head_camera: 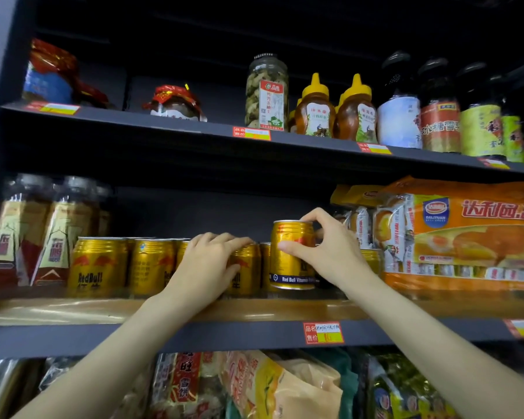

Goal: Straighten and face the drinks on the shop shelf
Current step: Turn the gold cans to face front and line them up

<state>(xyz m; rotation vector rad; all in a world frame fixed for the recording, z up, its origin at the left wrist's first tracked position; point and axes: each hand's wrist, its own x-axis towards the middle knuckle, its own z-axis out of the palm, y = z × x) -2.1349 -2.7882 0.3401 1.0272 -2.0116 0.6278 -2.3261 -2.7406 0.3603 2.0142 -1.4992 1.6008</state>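
On the far left of the wooden middle shelf [73,309] stand the tall clear jars with brown and cream labels [40,234]. Next to them is my row of short shiny gold drink cans [99,266]. The first one shows its red bulls and its name to the front. That is how I want them all to look.

My left hand [206,264] lies over a gold can in the middle of the row [244,269]. My fingers are bent over its top and my thumb is on its front. I think I should hold this one still, so the row does not slide when I work beside it.

My right hand [327,249] pinches one gold can with a dark blue band at the bottom [291,255]. My thumb is on the front and my other fingers curl round the top and back. This can sits higher than the rest, so I think it is lifted a bit. Its name is turned partly to the side. I should twist it slowly until the bulls face me, then put it down straight, level with the others and touching its neighbour.

To the right is the big orange bag of little cakes [466,234]. I must not bump it.
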